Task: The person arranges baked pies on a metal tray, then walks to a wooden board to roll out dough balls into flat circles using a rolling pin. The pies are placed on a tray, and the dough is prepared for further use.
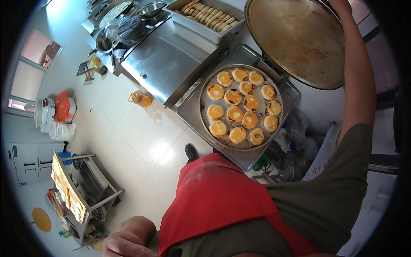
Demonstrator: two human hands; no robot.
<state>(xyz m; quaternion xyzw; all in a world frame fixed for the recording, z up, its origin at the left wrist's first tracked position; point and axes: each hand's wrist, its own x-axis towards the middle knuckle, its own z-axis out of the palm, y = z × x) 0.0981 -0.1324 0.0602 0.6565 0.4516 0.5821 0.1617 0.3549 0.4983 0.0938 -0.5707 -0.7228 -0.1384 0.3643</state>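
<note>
A round electric griddle (208, 141) stands before me, with several browned round flatbreads (234, 114) spread over its pan. Some have dark, split spots on top. Its round lid (297, 38) is raised on the hinge at the far right side, its inner face stained brown. My right hand (341, 4), partly cut off by the top of the picture, grips the lid's upper rim. Low at the left, beside my red apron, is my left hand (128, 245). It looks dusted with flour and its fingers are bent; whether it holds anything is hidden.
Beyond the griddle, a metal tray (221, 38) holds rows of browned pastries (208, 16) beside a steel-topped unit (163, 57). An oil jug (140, 99) stands on the tiled floor. At left, a worktable (69, 189) carries dough pieces and a rolling pin (68, 197). Plastic bags (295, 128) lie right.
</note>
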